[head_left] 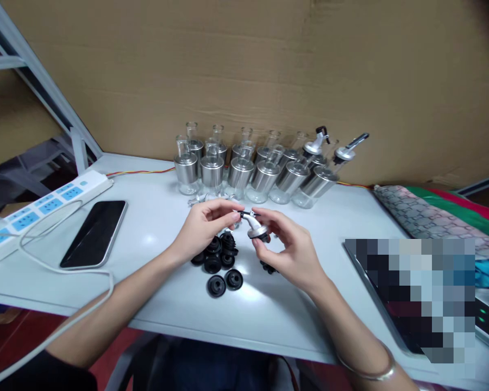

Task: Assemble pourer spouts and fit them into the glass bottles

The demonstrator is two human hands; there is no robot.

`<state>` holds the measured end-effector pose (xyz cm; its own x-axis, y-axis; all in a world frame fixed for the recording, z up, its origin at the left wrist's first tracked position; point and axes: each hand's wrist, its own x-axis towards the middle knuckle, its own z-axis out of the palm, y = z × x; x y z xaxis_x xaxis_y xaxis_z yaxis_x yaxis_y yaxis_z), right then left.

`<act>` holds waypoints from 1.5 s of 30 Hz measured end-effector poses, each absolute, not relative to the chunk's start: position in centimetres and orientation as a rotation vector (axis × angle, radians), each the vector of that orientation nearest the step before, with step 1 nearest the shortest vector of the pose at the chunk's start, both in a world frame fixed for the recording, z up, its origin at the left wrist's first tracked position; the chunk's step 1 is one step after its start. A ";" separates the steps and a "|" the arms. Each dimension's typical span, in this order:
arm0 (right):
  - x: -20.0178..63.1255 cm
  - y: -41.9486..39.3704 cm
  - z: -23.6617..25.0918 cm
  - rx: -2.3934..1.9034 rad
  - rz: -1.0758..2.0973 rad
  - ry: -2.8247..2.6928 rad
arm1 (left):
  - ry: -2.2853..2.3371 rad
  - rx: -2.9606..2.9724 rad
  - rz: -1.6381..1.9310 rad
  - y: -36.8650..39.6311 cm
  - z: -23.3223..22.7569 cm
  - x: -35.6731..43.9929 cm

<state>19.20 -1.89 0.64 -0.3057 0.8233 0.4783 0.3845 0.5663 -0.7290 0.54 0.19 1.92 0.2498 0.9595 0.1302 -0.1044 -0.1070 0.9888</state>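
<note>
A silver bottle pourer (252, 224) with a black lower rim is held up between my hands over the table. The fingers of my right hand (291, 244) are closed around its wide base. At the narrow end of the spout, my left hand (207, 225) pinches a small black tip with thumb and forefinger. Below my hands lie several black rubber stoppers (212, 264), two of them set apart toward the front. Small silver parts (199, 200), partly hidden by my left hand, lie near the bottles. Some black pieces (268, 267) show under my right hand.
Two rows of glass bottles with metal sleeves (240, 172) stand at the back; two on the right carry pourers (345, 152). On the left are a phone (94, 233), a white power strip (49, 209) and a cable (112, 282). A dark blurred-out device (375, 293) lies right.
</note>
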 end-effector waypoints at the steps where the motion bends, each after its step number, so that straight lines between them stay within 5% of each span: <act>1: 19.2 -1.9 0.7 -0.979 0.602 -1.917 | 0.894 1.337 1.122 0.3 1.9 0.5; 32: 18.5 -2.0 0.0 -0.943 0.734 -1.805 | 0.812 1.273 0.938 -0.6 1.5 1.2; 45: 18.3 -2.1 -0.2 -1.051 0.402 -1.789 | 0.928 1.417 1.019 -0.9 1.7 1.1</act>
